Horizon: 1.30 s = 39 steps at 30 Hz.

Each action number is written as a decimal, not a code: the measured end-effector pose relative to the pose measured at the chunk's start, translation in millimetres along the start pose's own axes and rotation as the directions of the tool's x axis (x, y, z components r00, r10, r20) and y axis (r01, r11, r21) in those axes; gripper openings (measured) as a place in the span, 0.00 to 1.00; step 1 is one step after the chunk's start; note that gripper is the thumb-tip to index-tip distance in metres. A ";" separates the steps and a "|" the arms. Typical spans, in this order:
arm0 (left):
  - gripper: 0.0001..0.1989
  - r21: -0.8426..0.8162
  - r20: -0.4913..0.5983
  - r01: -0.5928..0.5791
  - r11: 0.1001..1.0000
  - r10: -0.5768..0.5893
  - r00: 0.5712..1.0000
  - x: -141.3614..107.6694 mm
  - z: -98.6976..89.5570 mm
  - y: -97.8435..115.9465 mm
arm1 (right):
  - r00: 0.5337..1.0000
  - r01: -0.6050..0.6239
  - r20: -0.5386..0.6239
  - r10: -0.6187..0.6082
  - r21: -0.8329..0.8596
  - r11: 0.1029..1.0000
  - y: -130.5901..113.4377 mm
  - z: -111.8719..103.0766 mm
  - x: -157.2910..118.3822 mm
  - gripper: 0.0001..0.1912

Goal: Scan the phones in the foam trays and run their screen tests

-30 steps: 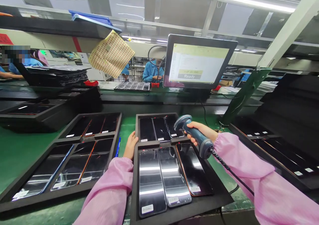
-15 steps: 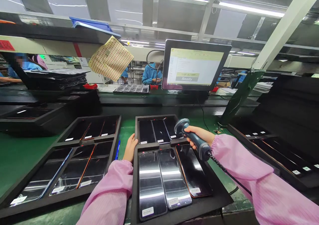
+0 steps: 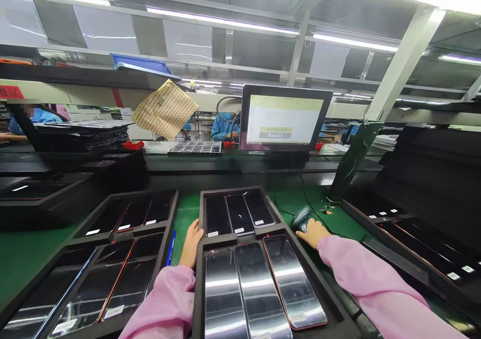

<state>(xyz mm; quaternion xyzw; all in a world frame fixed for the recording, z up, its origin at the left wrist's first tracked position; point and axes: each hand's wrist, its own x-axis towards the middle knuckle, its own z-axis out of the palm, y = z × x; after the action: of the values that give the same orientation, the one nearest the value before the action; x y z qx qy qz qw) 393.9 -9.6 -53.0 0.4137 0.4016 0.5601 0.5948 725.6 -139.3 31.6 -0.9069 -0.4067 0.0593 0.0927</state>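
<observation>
My right hand is closed on a dark handheld scanner, low over the green mat to the right of the middle black tray. Several phones lie in that tray, among them an orange-edged phone. My left hand rests against the tray's left edge, its fingers partly hidden; whether they grip the edge is hard to see. Left of it are a blue pen and another black tray with several phones. Both my sleeves are pink.
A monitor showing "Ready" stands behind the middle tray. More phones lie in a black tray at the right, beside a slanted post. Black trays are stacked at the left. People in blue work beyond.
My right hand and the scanner have moved from above the tray to the mat at its right. My left hand stays at the tray's edge. The view has tilted up slightly.
</observation>
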 end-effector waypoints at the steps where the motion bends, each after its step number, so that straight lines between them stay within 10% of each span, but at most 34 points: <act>1: 0.26 -0.010 0.002 0.001 1.000 -0.001 1.000 -0.1 0.0 0.0 | 0.999 0.024 -0.040 -0.024 -0.003 1.000 -7.9 -9.3 1.4 0.26; 4: 0.27 -0.023 0.011 -0.001 1.000 0.001 1.000 -1.3 0.5 1.3 | 0.944 0.217 -0.255 -0.208 0.007 0.976 -41.0 -54.4 8.2 0.29; 7: 0.28 -0.027 0.014 -0.006 1.000 0.006 1.000 -2.7 1.1 3.1 | 0.615 0.548 -0.671 -0.413 -0.013 0.837 -80.3 -102.1 14.6 0.26; 10: 0.29 -0.036 0.011 -0.004 0.999 0.004 1.000 -2.7 1.1 2.9 | 0.491 0.591 -0.783 -0.382 -0.023 0.807 -114.2 -130.8 19.6 0.24; 20: 0.30 -0.053 0.019 0.004 0.999 -0.003 1.000 0.7 -1.7 -1.7 | 0.525 0.554 -0.792 -0.310 0.043 0.831 -150.4 -146.9 40.3 0.26; 31: 0.30 -0.044 0.018 -0.007 0.999 0.007 1.000 -2.8 2.2 5.6 | 0.484 0.605 -0.831 -0.275 0.089 0.792 -109.7 -129.3 10.1 0.22; 35: 0.31 -0.020 0.006 -0.003 1.000 0.003 1.000 -2.1 1.3 5.4 | 0.585 0.543 -0.767 -0.263 0.130 0.829 -88.9 -118.5 7.2 0.23; 39: 0.31 -0.021 -0.001 0.003 1.000 -0.003 1.000 -1.7 0.4 3.2 | 0.883 0.361 -0.348 -0.314 0.078 0.929 -42.5 -69.4 -10.1 0.27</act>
<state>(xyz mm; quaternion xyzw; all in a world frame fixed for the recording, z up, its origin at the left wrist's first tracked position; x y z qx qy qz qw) 393.1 -11.2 -49.8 0.4065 0.3967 0.5636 0.5998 700.7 -127.5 108.9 -0.8103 -0.5319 -0.0819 0.2318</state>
